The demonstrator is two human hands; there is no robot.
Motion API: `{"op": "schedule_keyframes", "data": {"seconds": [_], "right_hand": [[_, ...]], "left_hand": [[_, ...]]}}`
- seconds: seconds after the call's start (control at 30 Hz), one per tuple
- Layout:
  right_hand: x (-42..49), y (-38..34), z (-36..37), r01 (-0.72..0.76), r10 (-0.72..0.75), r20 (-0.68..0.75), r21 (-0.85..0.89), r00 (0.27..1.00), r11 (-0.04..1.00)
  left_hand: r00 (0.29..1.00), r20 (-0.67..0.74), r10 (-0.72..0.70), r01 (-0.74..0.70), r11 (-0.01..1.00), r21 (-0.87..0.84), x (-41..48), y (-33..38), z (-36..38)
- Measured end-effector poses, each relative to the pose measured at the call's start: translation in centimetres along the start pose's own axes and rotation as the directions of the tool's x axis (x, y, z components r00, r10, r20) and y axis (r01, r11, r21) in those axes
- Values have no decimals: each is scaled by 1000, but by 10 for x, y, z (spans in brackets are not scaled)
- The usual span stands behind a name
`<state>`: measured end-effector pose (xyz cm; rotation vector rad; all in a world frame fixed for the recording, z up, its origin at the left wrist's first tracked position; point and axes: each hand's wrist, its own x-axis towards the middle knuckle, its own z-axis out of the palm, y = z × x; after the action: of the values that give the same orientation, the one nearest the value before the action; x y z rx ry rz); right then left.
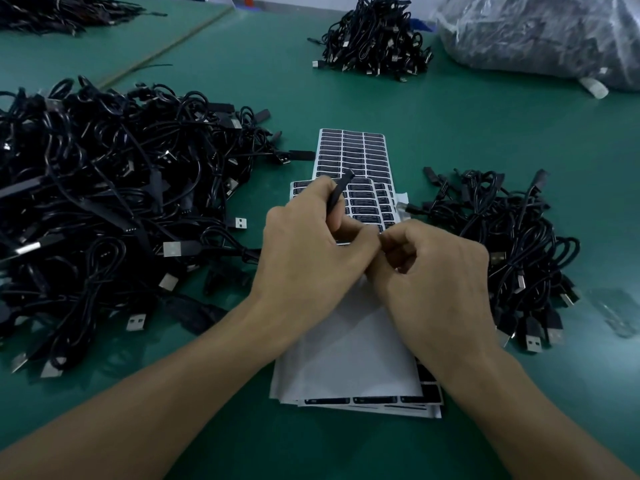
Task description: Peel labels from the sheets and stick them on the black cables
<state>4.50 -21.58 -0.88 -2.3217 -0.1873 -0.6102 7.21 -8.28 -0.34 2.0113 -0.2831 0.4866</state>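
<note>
My left hand (311,251) grips a black cable end (341,192) that sticks up and away from the fist. My right hand (436,271) is closed with its thumb and fingertips pressed against the left hand's fingertips; what it pinches is hidden. Both hands hover over label sheets (353,150) printed with rows of black labels. A white peeled backing sheet (349,358) lies on a stack of sheets under my wrists. A big heap of black cables (104,202) lies to the left, a smaller heap (512,244) to the right.
The green table (450,133) carries another cable pile (374,39) at the back centre and one at the far left corner (62,12). A clear plastic bag of cables (540,32) sits at the back right. A scrap of clear plastic (613,313) lies at the right edge.
</note>
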Motion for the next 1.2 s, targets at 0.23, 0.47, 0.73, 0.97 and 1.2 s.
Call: {"op": "schedule_keyframes", "data": {"seconds": [0.23,0.47,0.73,0.97,1.2], "right_hand": [[6,4,-6,-133,174,-70,393,982,910],[11,0,-9,-230,238,116,813,964,534],[10,1,-6,-232,274,87,795,958,561],[11,4,-6,-231,285,63,761,956,606],[13,10,-6,-226,275,62,753,959,618]], "left_hand": [[973,192,-130,155,981,-118,0,4,-7],[980,190,-51,96,968,-233,4,9,-10],[975,198,98,-76,990,-118,3,-1,-5],[959,255,122,-42,953,-299,3,-4,-8],[939,335,85,43,933,-357,4,-8,-7]]}}
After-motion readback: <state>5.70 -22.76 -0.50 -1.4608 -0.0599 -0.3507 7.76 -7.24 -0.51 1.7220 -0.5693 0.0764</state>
